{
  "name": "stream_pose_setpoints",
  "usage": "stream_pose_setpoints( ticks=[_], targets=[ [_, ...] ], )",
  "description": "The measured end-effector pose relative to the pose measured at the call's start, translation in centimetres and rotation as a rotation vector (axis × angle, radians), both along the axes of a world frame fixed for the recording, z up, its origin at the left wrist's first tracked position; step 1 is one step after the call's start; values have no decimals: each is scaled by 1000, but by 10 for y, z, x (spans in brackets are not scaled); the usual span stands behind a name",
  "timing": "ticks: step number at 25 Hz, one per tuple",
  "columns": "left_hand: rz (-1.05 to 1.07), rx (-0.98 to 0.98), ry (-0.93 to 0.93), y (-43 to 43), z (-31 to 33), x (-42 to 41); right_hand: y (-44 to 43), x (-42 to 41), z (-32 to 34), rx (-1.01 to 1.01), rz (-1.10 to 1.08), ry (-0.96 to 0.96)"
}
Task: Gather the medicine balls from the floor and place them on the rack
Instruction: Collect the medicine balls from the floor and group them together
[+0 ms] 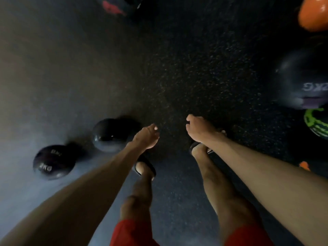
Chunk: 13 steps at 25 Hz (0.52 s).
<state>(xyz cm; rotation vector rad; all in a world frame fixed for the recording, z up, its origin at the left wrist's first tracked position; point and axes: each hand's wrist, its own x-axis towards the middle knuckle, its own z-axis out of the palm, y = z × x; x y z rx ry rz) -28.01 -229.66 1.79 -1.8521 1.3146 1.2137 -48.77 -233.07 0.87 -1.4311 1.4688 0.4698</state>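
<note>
Dark speckled floor [177, 77], balls scattered.
Left: 2KG ball [54, 161], glossy black ball [109, 135]. Right edge: orange ball [314, 14], large black ball [301, 79], green ball [317, 123].

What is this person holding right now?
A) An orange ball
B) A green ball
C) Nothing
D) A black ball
C: the left hand and the right hand both reach out with nothing in them. The nearest black ball lies on the floor beside the left hand, not in it.
</note>
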Motion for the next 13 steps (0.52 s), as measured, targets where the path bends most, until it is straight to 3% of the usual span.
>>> stream_pose_setpoints(
  ticks=[13],
  targets=[
    [676, -71, 147, 210, -12, 320, 145, 367, 1, 72, 558, 85]
  ],
)
